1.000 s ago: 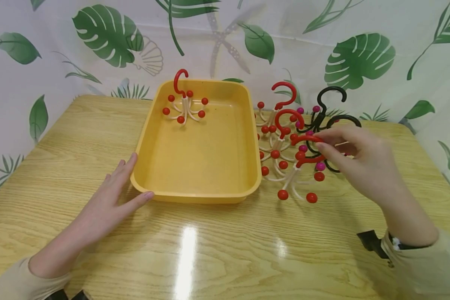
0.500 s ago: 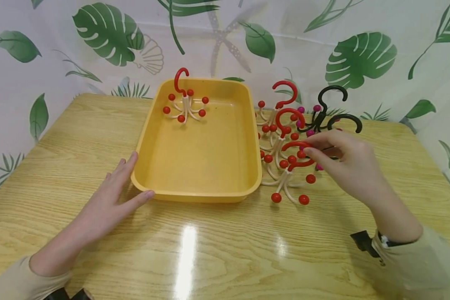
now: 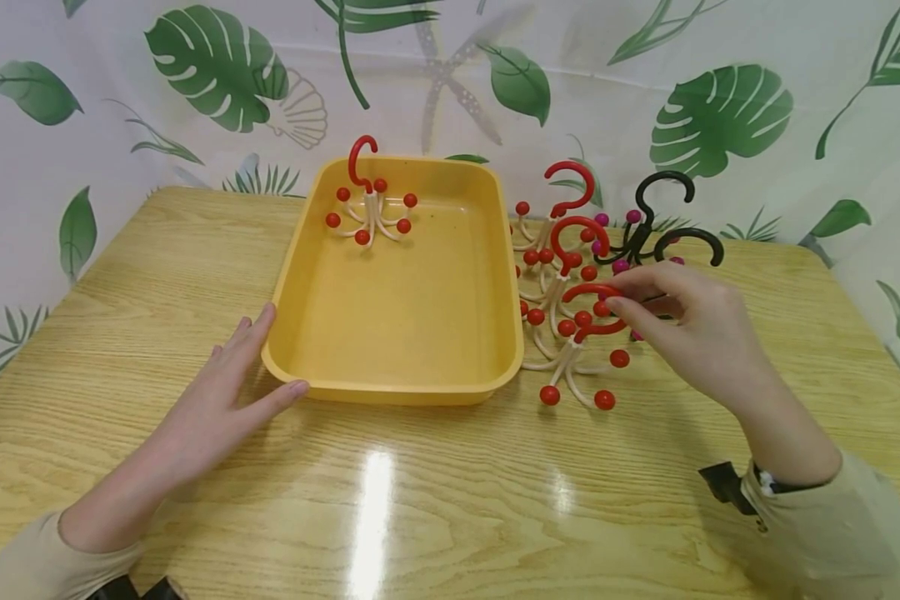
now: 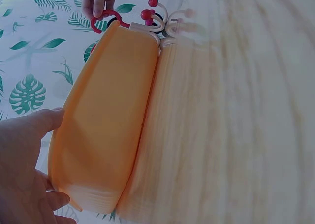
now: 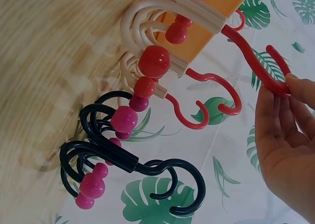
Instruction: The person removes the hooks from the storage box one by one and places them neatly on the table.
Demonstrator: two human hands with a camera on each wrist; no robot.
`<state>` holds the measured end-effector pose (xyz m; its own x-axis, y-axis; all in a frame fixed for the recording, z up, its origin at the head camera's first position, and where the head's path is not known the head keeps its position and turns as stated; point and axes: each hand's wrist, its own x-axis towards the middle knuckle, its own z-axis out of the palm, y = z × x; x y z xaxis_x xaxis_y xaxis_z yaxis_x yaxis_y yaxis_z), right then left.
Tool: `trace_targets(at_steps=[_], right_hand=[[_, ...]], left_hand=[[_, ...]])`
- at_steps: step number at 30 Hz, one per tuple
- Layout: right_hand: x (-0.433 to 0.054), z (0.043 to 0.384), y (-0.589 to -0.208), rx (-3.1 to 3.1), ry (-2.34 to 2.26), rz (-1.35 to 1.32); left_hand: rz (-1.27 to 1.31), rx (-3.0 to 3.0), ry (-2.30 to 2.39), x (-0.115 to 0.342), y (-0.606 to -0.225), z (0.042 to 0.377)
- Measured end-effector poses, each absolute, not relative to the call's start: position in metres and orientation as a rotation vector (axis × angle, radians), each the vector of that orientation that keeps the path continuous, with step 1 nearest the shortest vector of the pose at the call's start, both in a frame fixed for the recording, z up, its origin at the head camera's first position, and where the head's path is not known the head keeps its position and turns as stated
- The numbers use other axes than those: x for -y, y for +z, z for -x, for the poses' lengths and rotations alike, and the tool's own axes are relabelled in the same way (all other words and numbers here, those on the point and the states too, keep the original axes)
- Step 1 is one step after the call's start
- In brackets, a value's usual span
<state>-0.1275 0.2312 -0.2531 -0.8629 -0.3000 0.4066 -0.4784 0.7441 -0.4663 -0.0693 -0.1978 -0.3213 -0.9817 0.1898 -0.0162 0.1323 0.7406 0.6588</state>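
Observation:
My right hand (image 3: 697, 333) pinches the red hook of a multi-arm hanger (image 3: 568, 357) between thumb and fingertips. This hanger has cream arms tipped with red balls and stands just right of the yellow tray (image 3: 397, 393). In the right wrist view its red hook (image 5: 256, 69) tilts toward the thumb. My left hand (image 3: 210, 400) touches the tray's near left corner, fingers extended, thumb on the front rim. Two more red-hooked hangers (image 3: 558, 287) stand behind the held one. Inside the tray's far left corner sits another red-hooked hanger (image 3: 370, 208).
Two black hangers (image 5: 118, 155) with pink balls stand farther right, partly hidden behind my right hand in the head view. A leaf-printed cloth (image 3: 450, 75) hangs behind the wooden table (image 3: 450, 500).
My right hand has moved left and slightly nearer with the pinched hanger, mostly in the first half second. The left hand and the tray have stayed put.

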Motion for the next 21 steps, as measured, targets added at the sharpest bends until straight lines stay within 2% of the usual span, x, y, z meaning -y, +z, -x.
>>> trace_targets(at_steps=[21], right_hand=[[-0.2344,0.1284,-0.2561,2.638,0.826,-0.620]], left_hand=[[-0.244,-2.824,1.069,0.1978,-0.3198,0.0687]])
